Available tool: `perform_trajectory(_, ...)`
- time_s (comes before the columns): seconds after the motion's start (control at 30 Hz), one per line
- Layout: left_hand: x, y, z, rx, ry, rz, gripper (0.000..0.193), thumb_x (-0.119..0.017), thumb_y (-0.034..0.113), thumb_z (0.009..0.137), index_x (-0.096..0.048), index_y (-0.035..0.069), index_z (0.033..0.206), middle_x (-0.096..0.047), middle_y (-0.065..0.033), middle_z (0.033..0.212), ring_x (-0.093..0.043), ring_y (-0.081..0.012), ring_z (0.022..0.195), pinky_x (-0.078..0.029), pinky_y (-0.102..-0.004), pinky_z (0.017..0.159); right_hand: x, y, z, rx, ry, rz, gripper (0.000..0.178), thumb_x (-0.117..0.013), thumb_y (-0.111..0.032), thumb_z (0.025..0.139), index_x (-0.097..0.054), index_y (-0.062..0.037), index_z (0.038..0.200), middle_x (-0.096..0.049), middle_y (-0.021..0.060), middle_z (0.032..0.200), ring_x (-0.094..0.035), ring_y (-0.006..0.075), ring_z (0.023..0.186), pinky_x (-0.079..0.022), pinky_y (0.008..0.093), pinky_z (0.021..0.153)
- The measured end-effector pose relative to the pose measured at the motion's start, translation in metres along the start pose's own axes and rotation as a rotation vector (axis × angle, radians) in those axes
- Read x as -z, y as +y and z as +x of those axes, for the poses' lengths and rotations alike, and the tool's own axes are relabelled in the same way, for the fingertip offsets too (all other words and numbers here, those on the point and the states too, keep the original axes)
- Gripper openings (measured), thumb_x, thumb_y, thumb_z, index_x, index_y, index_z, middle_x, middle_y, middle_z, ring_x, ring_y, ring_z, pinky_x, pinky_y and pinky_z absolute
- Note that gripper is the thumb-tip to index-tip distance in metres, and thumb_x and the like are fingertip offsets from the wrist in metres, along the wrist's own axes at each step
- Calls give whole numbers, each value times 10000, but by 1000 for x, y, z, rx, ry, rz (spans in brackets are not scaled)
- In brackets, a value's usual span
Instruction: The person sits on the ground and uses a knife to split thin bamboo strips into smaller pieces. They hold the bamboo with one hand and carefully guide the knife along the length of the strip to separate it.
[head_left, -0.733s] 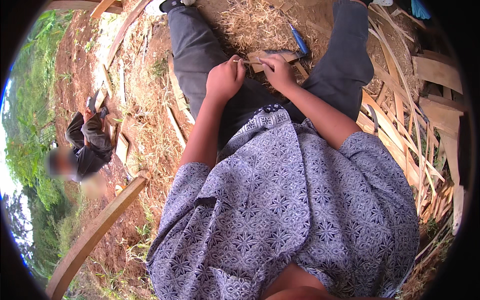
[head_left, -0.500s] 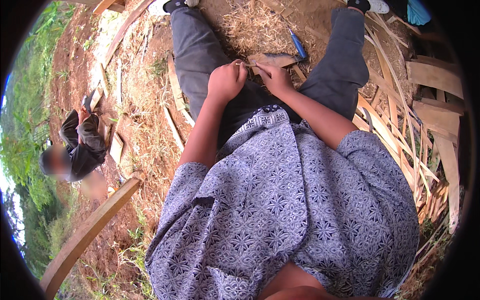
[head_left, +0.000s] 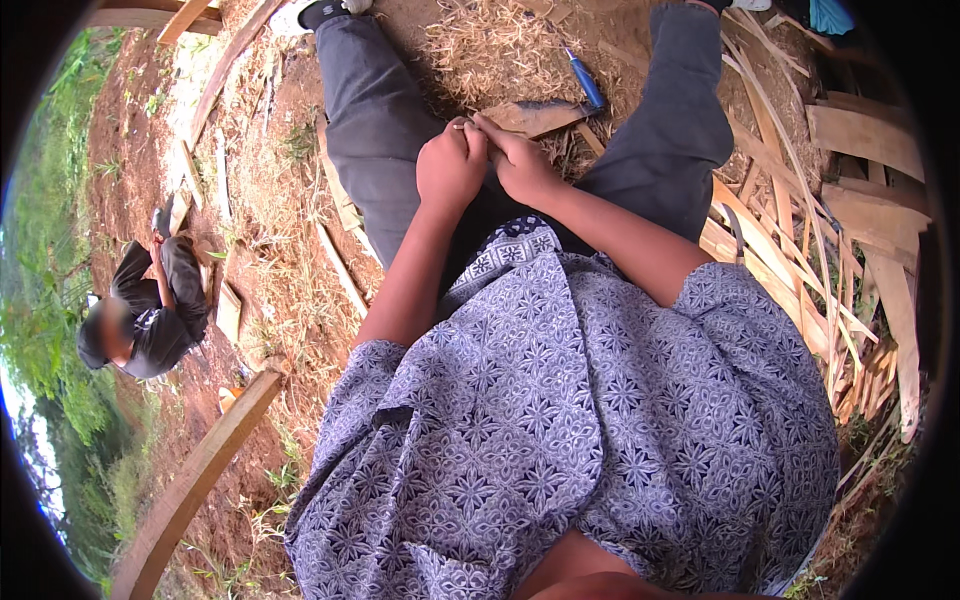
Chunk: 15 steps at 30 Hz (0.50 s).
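Observation:
Over my lap, my left hand (head_left: pixel 450 168) and my right hand (head_left: pixel 524 170) meet, fingertips touching. Both are closed, fingers bent inward. A bit of a thin pale strip (head_left: pixel 460 126) shows at the left fingertips; the rest is hidden between the hands. Just beyond them on the ground lies a flat piece of wood (head_left: pixel 520 119), with a dark blade (head_left: pixel 552 104) along its far edge. Beside that, a blue-handled tool (head_left: pixel 587 82) with a thin metal shaft rests on the shavings.
Wood shavings (head_left: pixel 480 55) cover the ground between my legs. Long split strips and planks (head_left: pixel 865 140) pile up on the right. A curved beam (head_left: pixel 200 480) stands at the lower left. Another person (head_left: pixel 160 310) sits farther left on the slope, among loose boards (head_left: pixel 229 312).
My hands have come together, closing the gap across which the thin strip showed. The view has shifted slightly. The other person's arms and posture have changed a little.

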<state>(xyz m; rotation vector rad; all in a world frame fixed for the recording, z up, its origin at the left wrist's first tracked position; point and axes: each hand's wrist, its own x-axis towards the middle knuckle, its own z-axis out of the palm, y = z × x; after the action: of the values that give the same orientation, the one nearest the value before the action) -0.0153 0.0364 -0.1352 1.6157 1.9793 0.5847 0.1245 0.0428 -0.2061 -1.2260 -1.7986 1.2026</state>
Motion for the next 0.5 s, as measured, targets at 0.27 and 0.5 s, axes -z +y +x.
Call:
perform_trajectory(0.27,4,6,3,-17,-44,-31,340,-477,280,1000,-682,24,913,-669,-237,755,-669,-441,750,-517,-522,712,11,-7,-6,-100,-72,29,528,-496,-68,1002,-440,-62,1527,-511,228,1490,-498,366,1375,-441,419,1118)
perform_trajectory(0.5,-5,10,-2,-7,7,78,391,-485,313,1036,-725,41,891,-657,-216,676,-666,-419,658,-528,-515,643,16,30,-20,-144,-87,-47,540,-488,-73,1013,-397,-42,1545,-466,226,1533,-467,366,1403,-423,418,1133)
